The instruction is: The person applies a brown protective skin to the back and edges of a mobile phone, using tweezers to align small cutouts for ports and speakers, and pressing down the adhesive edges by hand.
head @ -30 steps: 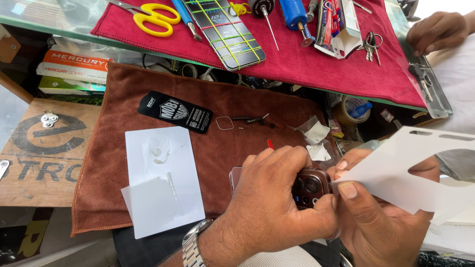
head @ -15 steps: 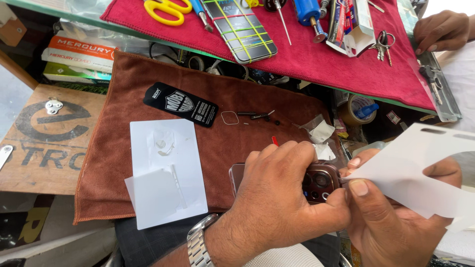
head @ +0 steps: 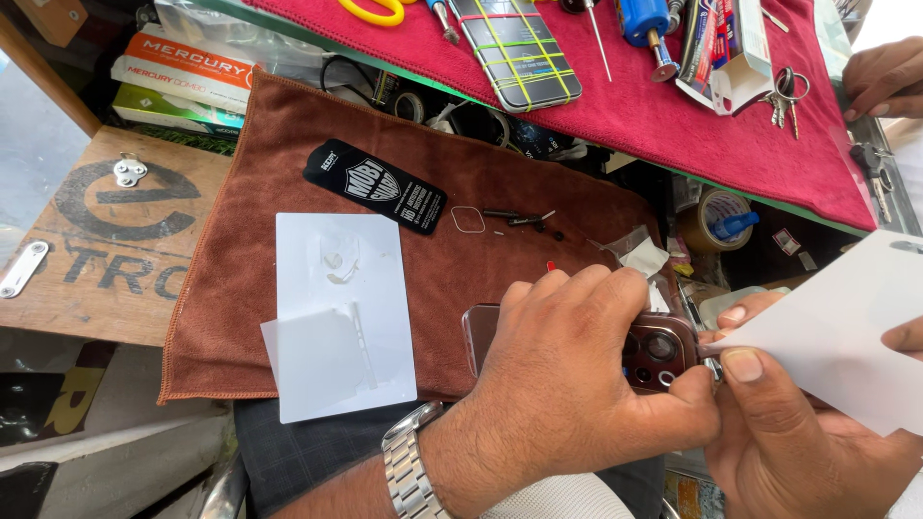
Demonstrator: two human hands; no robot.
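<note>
Brown cloth (head: 288, 154) under red-covered shelf (head: 673, 115)

Two white sheets (head: 341, 312) on one brown cloth (head: 288, 154), one phone (head: 654, 351), one black packet (head: 375, 185).

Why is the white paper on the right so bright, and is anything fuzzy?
Head view: daylight from the right washes out the white sheet, so its surface shows no detail; the hands cast soft shadows on the brown cloth; the left hand, right hand and phone are sharp; edges bend slightly, as with a wide lens.
</note>
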